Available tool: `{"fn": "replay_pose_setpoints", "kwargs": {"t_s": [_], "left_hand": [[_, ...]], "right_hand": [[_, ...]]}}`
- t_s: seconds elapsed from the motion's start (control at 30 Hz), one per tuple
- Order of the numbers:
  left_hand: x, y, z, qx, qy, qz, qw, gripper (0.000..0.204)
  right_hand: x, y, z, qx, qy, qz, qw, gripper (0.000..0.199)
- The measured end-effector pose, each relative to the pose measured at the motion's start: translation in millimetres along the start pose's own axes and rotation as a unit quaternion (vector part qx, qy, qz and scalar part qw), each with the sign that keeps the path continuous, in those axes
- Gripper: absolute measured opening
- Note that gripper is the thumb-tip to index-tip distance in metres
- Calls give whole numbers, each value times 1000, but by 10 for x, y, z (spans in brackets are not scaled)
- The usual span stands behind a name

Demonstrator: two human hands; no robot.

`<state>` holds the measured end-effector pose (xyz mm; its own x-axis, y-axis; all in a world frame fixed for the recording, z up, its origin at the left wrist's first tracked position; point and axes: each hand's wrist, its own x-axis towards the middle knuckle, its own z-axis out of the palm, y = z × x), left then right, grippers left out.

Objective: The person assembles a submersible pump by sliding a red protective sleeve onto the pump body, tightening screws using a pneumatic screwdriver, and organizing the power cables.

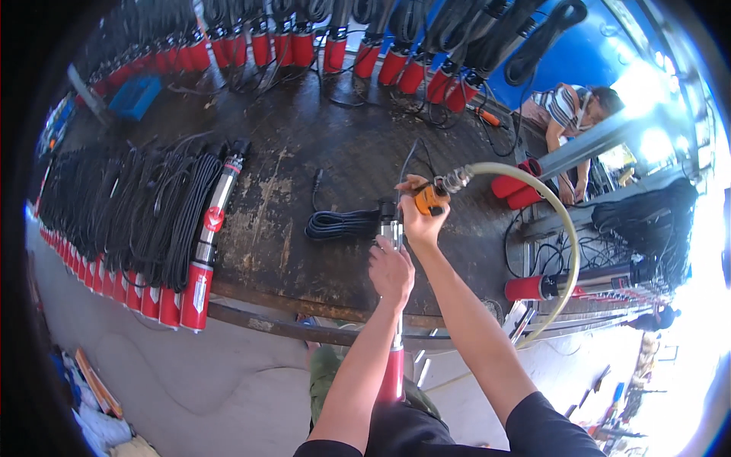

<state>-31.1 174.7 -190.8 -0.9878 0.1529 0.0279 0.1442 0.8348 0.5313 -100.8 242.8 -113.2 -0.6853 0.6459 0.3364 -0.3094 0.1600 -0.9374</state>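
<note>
A long silver-and-red submersible pump (391,369) lies across the table's near edge, its red end toward my body. My left hand (392,270) is wrapped round its silver upper part. Close to the pump's black top end, my right hand (419,225) grips an orange-yellow tool (432,199) with a metal fitting on it. A pale hose (567,228) runs from that fitting and curves down to the right. Left of the pump, a coiled black cable (343,225) rests on the table. My right fingertips partly hide the tool and the pump's top.
Finished-looking pumps with black cables (122,213) stand packed in a row at left, one silver pump (217,213) at their end. More red-ended pumps (335,53) line the back. A blue tray (135,97) sits far left. Another person (567,114) bends over at the far right.
</note>
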Motion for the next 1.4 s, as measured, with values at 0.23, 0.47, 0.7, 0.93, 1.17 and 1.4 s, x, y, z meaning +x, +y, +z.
{"fn": "replay_pose_setpoints", "kwargs": {"t_s": [0.23,0.47,0.7,0.93,1.17,1.4], "left_hand": [[-7,-103,-69,42,111,54,991,53],[-1277,1087,394,-172,-223,563,777,13],[-1879,1535,1269,86,-334,589,731,18],[-1867,1582,1146,26,-286,593,752,18],[-1827,1453,1018,-69,-363,399,839,24],[-1660,1143,466,-363,-611,1,704,24]], "right_hand": [[-1285,-1604,-1230,-153,71,13,986,32],[-2709,-1626,-2388,-119,320,-149,928,19],[-3104,-1884,-2659,-222,383,-143,885,14],[-3188,-1908,-2706,-215,401,-150,878,16],[-3121,-2037,-2577,-121,381,-143,905,17],[-2920,-2112,-2393,-26,319,-144,936,17]]}}
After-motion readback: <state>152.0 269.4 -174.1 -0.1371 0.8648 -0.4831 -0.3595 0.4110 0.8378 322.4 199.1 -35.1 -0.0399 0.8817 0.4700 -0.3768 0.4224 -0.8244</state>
